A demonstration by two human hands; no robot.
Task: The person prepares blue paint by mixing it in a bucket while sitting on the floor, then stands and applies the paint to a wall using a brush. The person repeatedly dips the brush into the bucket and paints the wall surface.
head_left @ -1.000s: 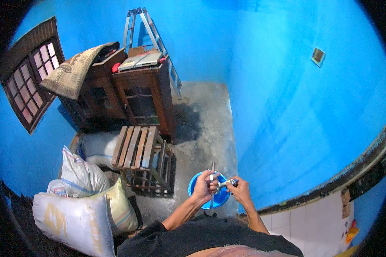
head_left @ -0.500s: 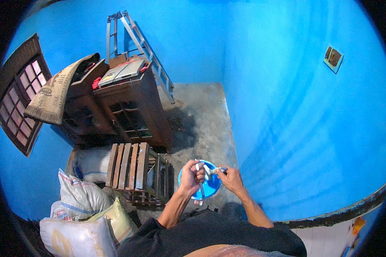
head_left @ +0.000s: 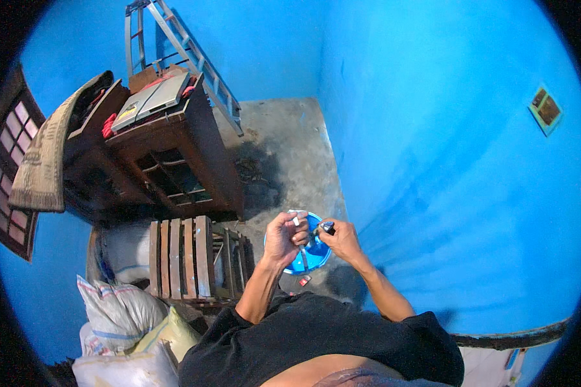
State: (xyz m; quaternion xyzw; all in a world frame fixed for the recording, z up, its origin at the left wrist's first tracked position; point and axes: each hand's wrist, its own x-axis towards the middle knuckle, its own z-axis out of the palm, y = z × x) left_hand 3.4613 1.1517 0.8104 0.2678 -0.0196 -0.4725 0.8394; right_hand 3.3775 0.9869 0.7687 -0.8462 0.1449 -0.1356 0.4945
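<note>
My left hand (head_left: 284, 237) and my right hand (head_left: 342, 238) are held close together in front of me, above a round blue container (head_left: 310, 257) on the concrete floor. The left hand pinches a small white piece between thumb and fingers. A small dark object with a shiny tip sits in the right hand's closed fingers. A thin metal rod-like part shows between the two hands. Its exact shape is too small to tell.
A wooden slatted crate (head_left: 187, 258) stands to my left, with filled sacks (head_left: 119, 309) beside it. Dark wooden cabinets (head_left: 174, 155) and a metal stepladder (head_left: 193, 51) stand further back. A bright blue wall (head_left: 445, 161) runs along my right. A small red item (head_left: 305, 280) lies on the floor.
My head has tilted, so the room has shifted in view. Both hands stay together over the blue container, with small finger movements on the items they hold.
</note>
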